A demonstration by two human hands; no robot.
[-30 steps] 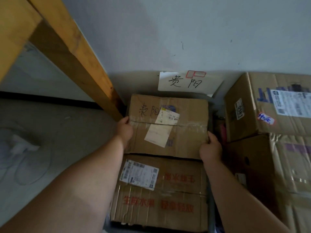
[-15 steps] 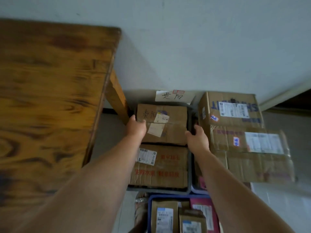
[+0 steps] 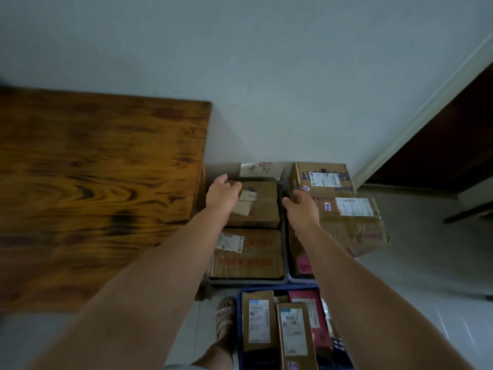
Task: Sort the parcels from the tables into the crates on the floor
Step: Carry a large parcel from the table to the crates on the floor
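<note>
A brown cardboard parcel [image 3: 262, 206] with white labels lies in the far half of a grey crate [image 3: 248, 282] on the floor by the wall. A second parcel [image 3: 250, 253] with red print fills the crate's near half. My left hand [image 3: 222, 192] hovers over the far parcel's left top corner, fingers spread and holding nothing. My right hand [image 3: 301, 206] is just off its right side, fingers apart and empty. A handwritten paper sign [image 3: 260, 170] leans on the wall behind the crate.
A wooden table [image 3: 101, 188] stands at the left. Stacked cardboard boxes [image 3: 346, 212] fill a crate at the right. A blue crate [image 3: 288, 327] with several parcels sits near my sandalled foot [image 3: 225, 315]. A dark door [image 3: 453, 140] is at far right.
Both hands have let go of the far parcel, which stays in the grey crate, and have lifted away. The view has risen and pulled back, revealing the tabletop and blue crate.
</note>
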